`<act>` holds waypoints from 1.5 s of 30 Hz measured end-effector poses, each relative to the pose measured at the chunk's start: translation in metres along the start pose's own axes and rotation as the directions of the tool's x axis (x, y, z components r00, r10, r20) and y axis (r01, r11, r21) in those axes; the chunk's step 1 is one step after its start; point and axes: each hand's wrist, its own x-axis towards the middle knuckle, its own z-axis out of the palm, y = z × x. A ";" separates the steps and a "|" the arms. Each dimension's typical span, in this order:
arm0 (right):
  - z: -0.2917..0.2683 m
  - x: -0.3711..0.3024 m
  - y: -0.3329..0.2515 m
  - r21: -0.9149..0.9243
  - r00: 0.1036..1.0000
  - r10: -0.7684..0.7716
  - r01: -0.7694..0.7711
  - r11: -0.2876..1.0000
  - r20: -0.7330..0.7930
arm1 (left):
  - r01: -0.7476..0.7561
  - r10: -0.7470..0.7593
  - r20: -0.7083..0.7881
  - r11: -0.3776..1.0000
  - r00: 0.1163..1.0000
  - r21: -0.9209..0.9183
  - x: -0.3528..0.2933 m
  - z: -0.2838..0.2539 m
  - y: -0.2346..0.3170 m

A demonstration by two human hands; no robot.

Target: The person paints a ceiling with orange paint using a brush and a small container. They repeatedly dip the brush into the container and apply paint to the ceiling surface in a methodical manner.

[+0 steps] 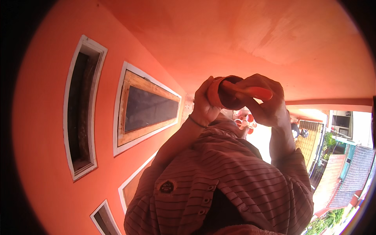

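My left hand is wrapped round the side of an orange-brown cup, tilted so that its dark mouth faces me. Beside it, my right hand grips a slim orange-red tool with a rounded end. The tool's other end reaches toward the mouth of the cup, partly behind my fingers. Its exact kind cannot be made out. Shadow hides what the cup contains.
Orange walls with white-framed windows stand at my left, and an orange surface spreads above my hands. Several round reddish containers sit below, beyond my body. At the right are a wooden gate and tiled roofs.
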 end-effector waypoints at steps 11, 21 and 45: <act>0.013 0.012 0.009 -0.080 0.988 -0.045 0.057 0.995 0.145 | -0.043 0.044 0.016 0.998 0.999 -0.042 -0.004 -0.007 0.007; 0.001 -0.001 0.000 0.302 0.966 0.233 -0.190 0.934 -0.113 | -0.050 0.047 -0.068 0.998 0.997 -0.050 -0.010 0.005 0.013; 0.004 -0.024 0.002 0.331 0.966 0.023 0.065 0.942 -0.258 | -0.022 0.019 -0.070 0.999 0.997 -0.041 -0.019 0.008 0.018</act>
